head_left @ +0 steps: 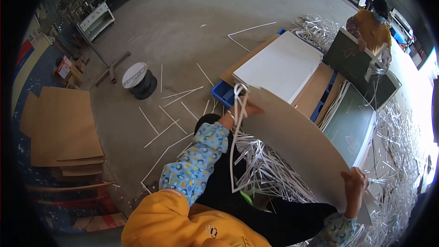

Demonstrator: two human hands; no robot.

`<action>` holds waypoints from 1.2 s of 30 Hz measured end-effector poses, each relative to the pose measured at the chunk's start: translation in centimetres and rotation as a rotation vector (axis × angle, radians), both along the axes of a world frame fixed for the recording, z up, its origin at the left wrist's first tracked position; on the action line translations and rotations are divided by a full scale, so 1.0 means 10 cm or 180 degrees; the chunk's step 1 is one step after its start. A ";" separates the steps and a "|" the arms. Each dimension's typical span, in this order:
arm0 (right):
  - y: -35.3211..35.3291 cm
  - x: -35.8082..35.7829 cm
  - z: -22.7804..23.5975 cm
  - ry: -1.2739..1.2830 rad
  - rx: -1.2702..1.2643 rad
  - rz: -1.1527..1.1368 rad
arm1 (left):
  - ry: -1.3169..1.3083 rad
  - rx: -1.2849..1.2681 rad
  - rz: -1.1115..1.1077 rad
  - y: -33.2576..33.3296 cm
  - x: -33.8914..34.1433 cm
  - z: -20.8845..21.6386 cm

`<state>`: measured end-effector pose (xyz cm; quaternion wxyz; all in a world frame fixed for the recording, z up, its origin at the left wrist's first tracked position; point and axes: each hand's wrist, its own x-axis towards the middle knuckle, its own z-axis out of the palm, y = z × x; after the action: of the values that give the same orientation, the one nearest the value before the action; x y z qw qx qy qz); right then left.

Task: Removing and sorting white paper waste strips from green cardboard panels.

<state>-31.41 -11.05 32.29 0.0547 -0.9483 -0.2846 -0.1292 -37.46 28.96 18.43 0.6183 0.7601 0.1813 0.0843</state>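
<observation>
A large flat grey-beige board [292,132] is held up on edge in front of me, slanting from upper left to lower right. My left hand [242,110] grips its upper left end, fingers closed round the edge. A thin white strip [234,155] hangs bent from beside that hand, and whether the fingers also pinch it I cannot tell. At the lower right end, my right hand [356,186] is closed on the same board. Beyond it lies a stack of white panels [280,61] on brown cardboard [308,92] over a blue pallet [222,92].
A dense heap of white strips [274,169] lies below the board, with more strips [398,142] along the right. A co-worker [372,32] holds a dark green board [352,64] at the far right. A spool [141,81] and cardboard sheets [66,123] are on the left.
</observation>
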 end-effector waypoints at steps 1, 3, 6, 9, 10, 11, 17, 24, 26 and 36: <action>-0.07 0.01 -0.12 0.0212 -0.0003 -0.0182 | -0.0022 0.0016 0.0010 -0.07 0.05 -0.13; -0.23 0.04 -0.35 0.0142 0.0113 -0.0125 | -0.0230 -0.0187 -0.0172 -0.18 0.14 -0.40; -0.46 0.11 -0.70 0.0204 0.0140 -0.0291 | -0.0483 -0.0588 -0.0262 -0.24 0.27 -0.87; -0.59 0.14 -1.11 0.0338 -0.0080 -0.0384 | -0.0116 0.0716 -0.0938 -0.19 0.28 -1.29; -0.61 0.14 -1.25 0.0765 -0.0414 -0.0567 | -0.0028 0.1540 -0.1223 -0.22 0.26 -1.38; -0.62 0.15 -1.40 0.1080 -0.0351 -0.0496 | 0.0009 0.1818 -0.1391 -0.23 0.26 -1.42; -0.72 0.26 -1.81 0.1085 -0.0311 -0.0307 | 0.2208 0.2775 0.0057 -0.05 0.15 -0.99; -0.66 0.14 -1.66 0.0903 -0.0144 -0.0012 | -0.0907 0.1644 0.1778 -0.46 0.24 -1.11; -0.70 0.05 -1.63 0.0905 -0.0116 0.0135 | -0.0574 0.1530 0.2019 -0.56 0.30 -1.26; -0.77 0.12 -1.56 0.0841 -0.0120 -0.0158 | -0.0614 -0.0843 0.0763 -0.73 0.35 -1.11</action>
<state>-30.24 -18.77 16.73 0.0706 -0.9647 -0.2537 0.0009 -33.92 21.68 7.31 0.7129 0.6335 0.2199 0.2052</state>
